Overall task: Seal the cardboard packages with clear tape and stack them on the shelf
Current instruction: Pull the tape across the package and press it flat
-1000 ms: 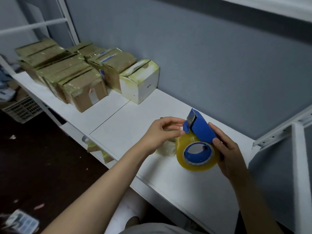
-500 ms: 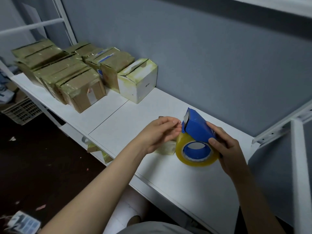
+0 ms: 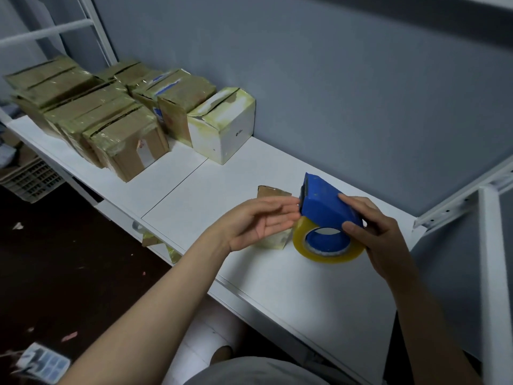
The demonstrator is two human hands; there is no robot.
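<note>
The blue tape dispenser with its roll of clear yellowish tape is sitting in the right hand, whose thumb and fingers are clamping the blue housing from the sides; the roll's lower edge is hanging just above the white shelf. The left hand is hovering just to the left of the dispenser, palm turned up and fingers stretched out flat, their tips touching or nearly touching the serrated cutter end; it is gripping nothing. Behind and beneath the left hand, a small cardboard package wrapped in tape is lying on the shelf, mostly hidden by the fingers. Well beyond the left hand, toward the far left end of the shelf, a white box bound in yellowed tape is standing against the grey wall, and beside it a cluster of taped brown cardboard boxes is sitting packed tight together. Below the left forearm, the dark floor is showing scattered scraps.
</note>
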